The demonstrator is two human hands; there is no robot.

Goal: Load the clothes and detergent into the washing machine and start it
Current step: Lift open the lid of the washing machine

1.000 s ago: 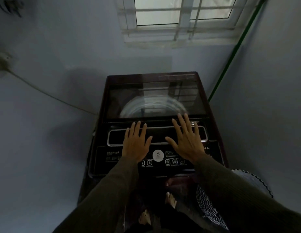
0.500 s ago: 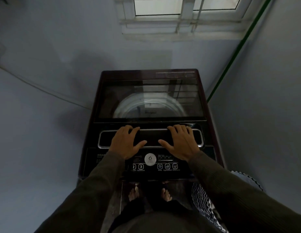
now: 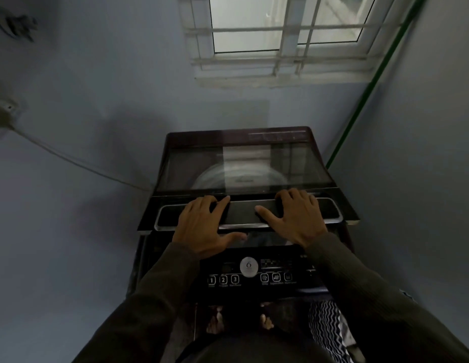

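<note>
Washing machine (image 3: 238, 135) stands in the wall corner under a barred window (image 3: 280, 35), green pipe (image 3: 359, 106) beside it on the right, zigzag cloth (image 3: 325, 326) by its front, its glass lid (image 3: 243, 169) gripped at the near edge by left hand (image 3: 202, 226) and right hand (image 3: 298, 218), fingers (image 3: 215, 203) curled over it.

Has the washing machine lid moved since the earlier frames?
Yes. The lid has lifted at its front, away from the control panel, opening a gap; left hand and right hand grip it.
</note>
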